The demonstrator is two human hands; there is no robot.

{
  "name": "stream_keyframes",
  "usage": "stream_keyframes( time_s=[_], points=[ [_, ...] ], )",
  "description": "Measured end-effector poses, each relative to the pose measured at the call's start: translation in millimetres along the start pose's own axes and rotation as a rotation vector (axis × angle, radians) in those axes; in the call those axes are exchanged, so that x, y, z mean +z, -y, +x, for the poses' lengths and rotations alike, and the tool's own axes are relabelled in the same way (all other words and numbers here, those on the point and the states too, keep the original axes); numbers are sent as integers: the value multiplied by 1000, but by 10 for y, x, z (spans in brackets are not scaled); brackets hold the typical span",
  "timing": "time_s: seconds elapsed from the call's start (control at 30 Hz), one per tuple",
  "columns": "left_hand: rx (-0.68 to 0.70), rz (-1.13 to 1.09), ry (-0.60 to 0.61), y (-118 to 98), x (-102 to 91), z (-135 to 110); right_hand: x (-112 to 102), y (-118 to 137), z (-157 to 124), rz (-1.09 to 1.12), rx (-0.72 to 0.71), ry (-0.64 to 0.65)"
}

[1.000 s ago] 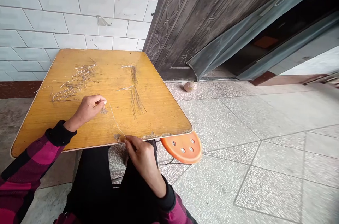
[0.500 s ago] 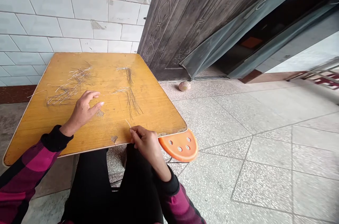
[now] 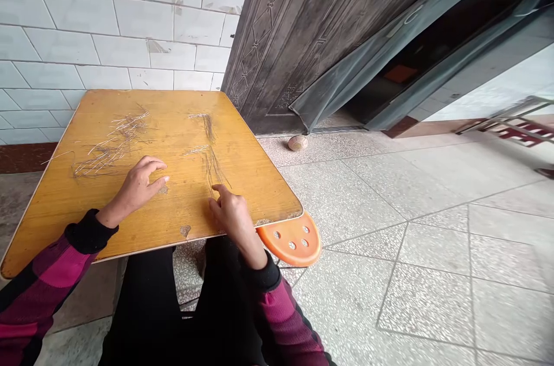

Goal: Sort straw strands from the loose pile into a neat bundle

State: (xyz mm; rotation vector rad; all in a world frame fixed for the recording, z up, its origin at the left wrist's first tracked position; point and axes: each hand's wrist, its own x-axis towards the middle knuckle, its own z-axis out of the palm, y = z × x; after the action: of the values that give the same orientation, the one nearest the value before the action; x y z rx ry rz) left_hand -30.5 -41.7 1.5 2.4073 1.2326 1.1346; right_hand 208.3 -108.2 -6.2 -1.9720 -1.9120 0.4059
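Thin dark strands with white ends lie on the yellow wooden table [image 3: 173,213]. A loose, tangled pile of strands [image 3: 123,135] covers its left part. Right of the middle lie two smaller bunches: an upper bunch [image 3: 208,128] and a lower bunch [image 3: 213,165], their white ends pointing left. My left hand [image 3: 137,186] hovers by the near side of the pile, thumb and fingers apart, with nothing in it. At the near ends of the lower bunch is my right hand [image 3: 231,211], index finger stretched out; no strand shows in it. Whether its fingertip touches the strands I cannot tell.
An orange stool [image 3: 298,239] with holes stands under the table's right corner. White tiles [image 3: 116,17] form the wall behind. A dark carved door [image 3: 277,66] and a grey curtain [image 3: 341,94] are at the right. A round pale object [image 3: 298,143] lies on the floor.
My right hand has moved up from the table's near edge to the lower bunch, and the white-ended strand it held is no longer seen in it. My left hand has barely moved.
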Motion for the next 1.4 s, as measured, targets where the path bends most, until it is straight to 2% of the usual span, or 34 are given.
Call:
stream_keyframes(
  time_s=[0.2, 0.3, 0.4, 0.53, 0.67, 0.73, 0.83, 0.93, 1.03, 1.17, 1.4],
  points=[
    [-18, -5, 18, 8, 29, -10, 6, 65, 126, -102, 37, -20],
    [-21, -1, 17, 57, -22, 16, 16, 58, 162, -103, 31, -20],
    [-92, 4, -61, 180, -181, 73, 26, 41, 166, -110, 16, -19],
    [-279, 3, -239, 349, -398, 132, -47, 32, 105, -189, 1, -16],
    [-283, 16, -231, 379, -390, 138, -271, 27, 131, -275, -27, -62],
    [-248, 29, -201, 363, -332, 132, -386, 23, 277, -313, -35, -111],
    [-212, 57, -177, 354, -252, 120, -467, 16, 673, -392, -58, -126],
    [-190, 98, -168, 369, -203, 104, -424, 10, 1121, -457, -60, -29],
    [-163, 130, -168, 376, -175, 88, -345, 18, 1443, -467, -35, 108],
    [-142, 140, -158, 360, -159, 79, -291, 64, 1637, -460, -32, 185],
    [-139, 123, -152, 339, -148, 80, -174, 208, 1752, -472, -47, 258]
  ],
)
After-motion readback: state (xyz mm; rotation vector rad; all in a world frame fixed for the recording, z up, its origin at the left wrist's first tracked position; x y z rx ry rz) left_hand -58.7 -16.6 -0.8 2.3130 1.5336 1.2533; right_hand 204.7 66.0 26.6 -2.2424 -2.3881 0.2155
